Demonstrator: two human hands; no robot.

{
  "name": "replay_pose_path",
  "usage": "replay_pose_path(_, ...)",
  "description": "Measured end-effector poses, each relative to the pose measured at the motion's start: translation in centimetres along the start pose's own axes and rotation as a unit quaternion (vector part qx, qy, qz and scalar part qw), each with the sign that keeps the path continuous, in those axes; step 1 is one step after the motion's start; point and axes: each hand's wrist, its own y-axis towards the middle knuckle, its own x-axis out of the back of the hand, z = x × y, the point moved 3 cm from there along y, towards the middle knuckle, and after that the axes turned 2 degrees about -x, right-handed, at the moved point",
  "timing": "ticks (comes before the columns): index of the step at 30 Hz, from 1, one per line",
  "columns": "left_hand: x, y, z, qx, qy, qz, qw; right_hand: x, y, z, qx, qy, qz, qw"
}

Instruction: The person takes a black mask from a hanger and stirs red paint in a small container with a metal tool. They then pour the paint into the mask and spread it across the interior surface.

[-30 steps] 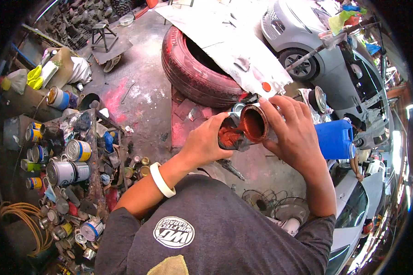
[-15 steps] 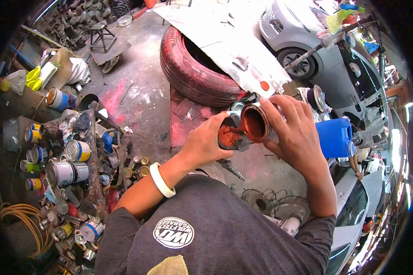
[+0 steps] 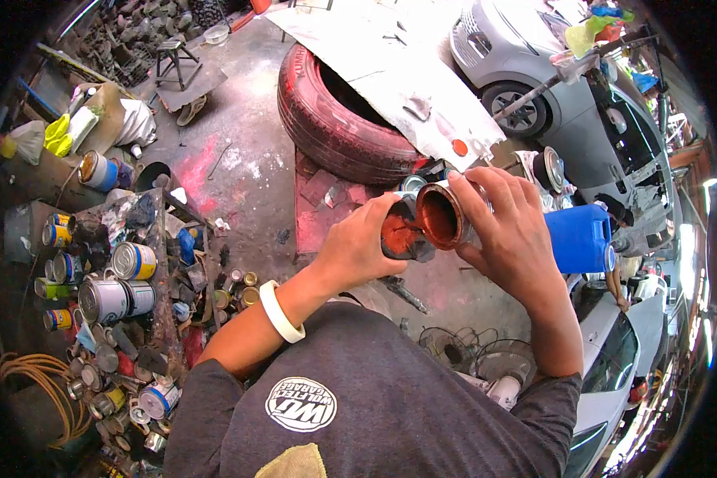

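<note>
My left hand (image 3: 365, 243) is wrapped round a small dark cup (image 3: 421, 253) with red-orange paint (image 3: 397, 236) inside. My right hand (image 3: 508, 227) grips a paint can (image 3: 427, 199) from its right side, tipped toward the cup. Reddish-brown paint coats the can's inner wall, and its mouth is right at the cup's rim, with paint running between the two. Both vessels are held up in front of my chest. A cream-coloured ring (image 3: 280, 312) circles my left wrist.
Beyond my hands a tyre (image 3: 311, 131) carries a white sheet (image 3: 446, 103). To the right are a blue jug (image 3: 575, 239) and a silver car (image 3: 570, 88). Paint cans (image 3: 103, 299) crowd the bench at left, near a coiled hose (image 3: 52, 390). Another person's arm (image 3: 616, 287) shows far right.
Both hands stay almost in place, still holding cup and can. The dark streak of paint across the cup's mouth looks shorter now.
</note>
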Motion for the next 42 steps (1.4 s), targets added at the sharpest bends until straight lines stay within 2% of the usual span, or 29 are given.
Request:
replay_pose_path(15, -0.1, 0.3, -0.4, -0.025, 0.001, 0.009, 1.0, -0.4, -0.2, 0.0, 0.005, 0.003, -0.006, 1.0)
replay_pose_path(18, -0.1, 0.4, -0.4, -0.018, -0.004, 0.011, 1.0, -0.7, -0.5, -0.2, -0.008, 0.039, -0.004, 0.999)
replay_pose_path(22, -0.4, 0.3, 0.0, -0.011, -0.014, 0.005, 1.0, -2.6, -1.7, -1.0, -0.079, 0.151, -0.021, 0.985)
replay_pose_path(25, -0.6, 0.4, 0.4, -0.014, -0.024, -0.008, 1.0, -4.2, -2.7, -1.3, -0.133, 0.268, -0.031, 0.954)
replay_pose_path(28, -0.7, 0.6, 0.6, 0.011, -0.035, -0.003, 0.999, -6.5, -3.9, -1.3, -0.186, 0.371, -0.096, 0.905)
replay_pose_path(33, -0.5, -0.1, 2.0, 0.028, -0.029, -0.027, 0.999, -11.4, -7.4, -1.9, -0.312, 0.536, -0.173, 0.765)
replay_pose_path(36, 0.0, -0.8, 2.3, 0.033, -0.014, -0.057, 0.998, -13.6, -9.4, -2.2, -0.393, 0.576, -0.219, 0.682)
replay_pose_path(39, 0.9, -2.0, 3.2, 0.061, -0.002, -0.082, 0.995, -18.9, -12.6, -2.7, -0.428, 0.534, -0.209, 0.698)
replay_pose_path(42, 1.6, -3.4, 4.0, 0.073, 0.032, -0.123, 0.989, -27.1, -15.8, -2.5, -0.442, 0.506, -0.211, 0.71)
